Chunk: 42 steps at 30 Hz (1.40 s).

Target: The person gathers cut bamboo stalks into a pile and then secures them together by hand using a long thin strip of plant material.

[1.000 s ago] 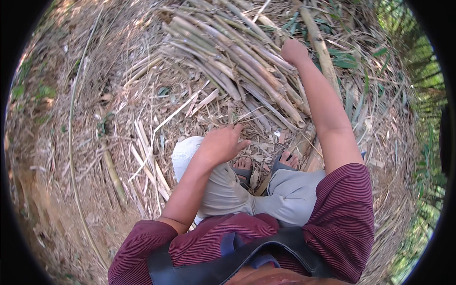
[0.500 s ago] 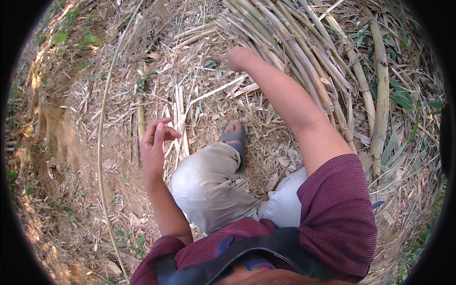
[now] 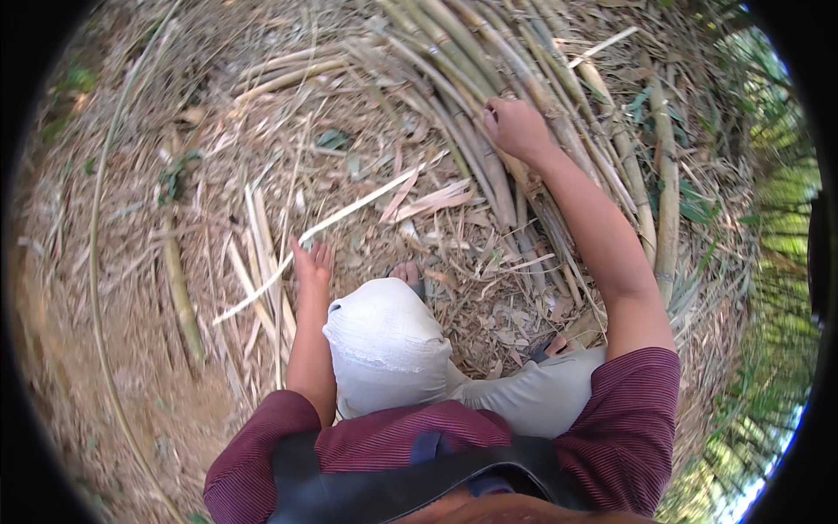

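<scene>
Right hand [image 3: 517, 128] is up on the heap of bamboo poles [image 3: 489, 105], its grip curled around one pale pole near the middle of the bundle, knuckles toward us. The poles fan out from the upper middle down toward the person's right leg, packed tight side by side, with hardly a gap between them where the hand sits. One thicker greenish pole [image 3: 665, 175] lies a little apart at the right edge of the heap, green leaves beside it.

Left hand [image 3: 312, 266] hangs low beside the bent left knee [image 3: 384, 336], fingers spread and holding nothing; its fingertips reach the lower part of a long thin split strip [image 3: 336, 218] that runs slantwise from the lower left up toward the poles. More flat split strips [image 3: 262, 253] lie just left of that hand, roughly parallel.

A sandalled foot [image 3: 408, 275] pokes out past the knee onto dry leaf litter [image 3: 489, 306]. Open ground lies to the left: bare brown earth [image 3: 157, 410], well apart from the heap.
</scene>
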Each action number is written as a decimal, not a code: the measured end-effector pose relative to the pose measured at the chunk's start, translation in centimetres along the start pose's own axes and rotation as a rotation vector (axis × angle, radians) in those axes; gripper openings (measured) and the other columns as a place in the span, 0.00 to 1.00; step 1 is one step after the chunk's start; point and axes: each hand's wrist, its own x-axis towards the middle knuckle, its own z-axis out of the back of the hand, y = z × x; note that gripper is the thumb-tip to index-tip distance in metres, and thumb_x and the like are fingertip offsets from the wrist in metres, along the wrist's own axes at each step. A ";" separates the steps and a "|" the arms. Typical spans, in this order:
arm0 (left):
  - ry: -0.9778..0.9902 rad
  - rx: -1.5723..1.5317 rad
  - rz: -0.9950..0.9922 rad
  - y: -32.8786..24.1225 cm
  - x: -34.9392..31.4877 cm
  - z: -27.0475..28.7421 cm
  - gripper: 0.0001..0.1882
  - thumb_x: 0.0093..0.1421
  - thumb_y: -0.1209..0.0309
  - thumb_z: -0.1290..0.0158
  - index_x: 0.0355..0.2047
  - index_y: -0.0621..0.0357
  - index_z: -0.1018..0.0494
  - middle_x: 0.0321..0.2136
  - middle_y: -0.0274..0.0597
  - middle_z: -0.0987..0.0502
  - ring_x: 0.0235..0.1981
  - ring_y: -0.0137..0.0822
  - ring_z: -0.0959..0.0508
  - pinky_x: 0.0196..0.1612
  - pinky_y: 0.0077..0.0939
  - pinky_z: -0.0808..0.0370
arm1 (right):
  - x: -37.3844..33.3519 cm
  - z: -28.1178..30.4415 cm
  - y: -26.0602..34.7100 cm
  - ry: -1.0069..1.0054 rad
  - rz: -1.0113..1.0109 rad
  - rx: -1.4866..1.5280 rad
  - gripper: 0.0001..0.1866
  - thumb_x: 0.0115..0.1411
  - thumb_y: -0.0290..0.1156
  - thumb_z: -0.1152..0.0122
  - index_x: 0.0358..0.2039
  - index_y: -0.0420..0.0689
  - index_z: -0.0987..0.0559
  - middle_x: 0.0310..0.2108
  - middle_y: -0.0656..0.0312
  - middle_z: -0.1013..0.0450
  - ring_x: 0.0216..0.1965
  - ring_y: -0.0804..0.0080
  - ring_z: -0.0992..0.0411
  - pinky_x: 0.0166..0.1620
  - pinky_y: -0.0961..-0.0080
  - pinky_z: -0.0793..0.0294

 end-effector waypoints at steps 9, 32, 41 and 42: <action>-0.054 0.088 -0.434 -5.2 -0.3 -9.8 0.19 0.71 0.62 0.59 0.48 0.71 0.38 0.41 0.58 0.24 0.40 0.45 0.20 0.49 0.33 0.20 | -1.1 7.5 0.5 -0.141 -0.136 -0.140 0.13 0.62 0.38 0.47 0.35 0.42 0.21 0.31 0.49 0.23 0.35 0.50 0.24 0.40 0.58 0.25; 0.753 0.632 -0.797 -12.1 -12.6 -27.2 0.10 0.65 0.68 0.46 0.32 0.62 0.28 0.28 0.41 0.24 0.33 0.35 0.20 0.44 0.32 0.24 | 15.0 -5.9 -40.5 -0.354 -0.941 0.179 0.33 0.60 0.57 0.48 0.38 0.33 0.19 0.43 0.39 0.24 0.47 0.44 0.26 0.51 0.57 0.28; 0.720 0.604 -0.794 -12.5 -11.3 -24.4 0.11 0.64 0.65 0.46 0.32 0.63 0.28 0.28 0.42 0.25 0.33 0.39 0.22 0.43 0.35 0.23 | 18.5 -3.7 -38.9 -0.100 -1.079 0.151 0.45 0.58 0.66 0.49 0.59 0.35 0.32 0.57 0.43 0.32 0.57 0.50 0.31 0.56 0.62 0.31; 0.688 0.617 -0.763 -12.0 -10.8 -24.3 0.12 0.65 0.65 0.46 0.32 0.62 0.28 0.27 0.42 0.26 0.33 0.39 0.22 0.43 0.36 0.23 | 17.8 -1.3 -40.3 0.090 -1.102 0.402 0.50 0.56 0.71 0.52 0.62 0.35 0.36 0.59 0.45 0.33 0.60 0.53 0.33 0.58 0.62 0.33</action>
